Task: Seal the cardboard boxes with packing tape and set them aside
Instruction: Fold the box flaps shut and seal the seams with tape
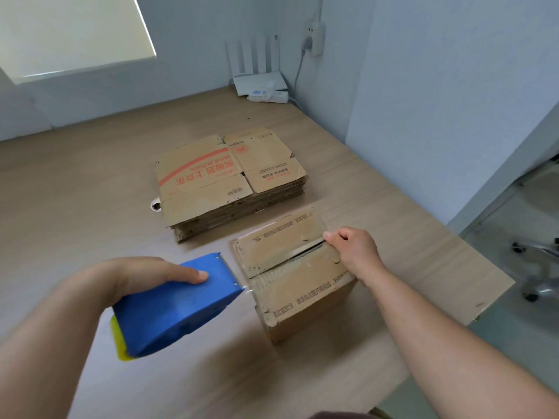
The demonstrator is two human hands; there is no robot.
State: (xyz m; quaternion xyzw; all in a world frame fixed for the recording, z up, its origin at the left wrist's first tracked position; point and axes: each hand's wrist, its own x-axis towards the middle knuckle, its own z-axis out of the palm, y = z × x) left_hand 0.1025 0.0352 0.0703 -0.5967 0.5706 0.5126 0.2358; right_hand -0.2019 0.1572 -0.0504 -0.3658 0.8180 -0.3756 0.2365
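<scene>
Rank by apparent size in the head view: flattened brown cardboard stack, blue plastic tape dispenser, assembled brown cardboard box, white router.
1. flattened brown cardboard stack
2. assembled brown cardboard box and blue plastic tape dispenser: alike, dispenser nearer, unranked
3. white router, farthest away

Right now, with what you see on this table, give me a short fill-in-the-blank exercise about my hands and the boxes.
The left hand holds a tape dispenser whose colour is ____.
The right hand holds the top of the standing box, and the tape dispenser is on that box's ____ side.
Behind the standing box, the flattened cartons carry large lettering in ____.
Missing words: blue; left; red.
</scene>
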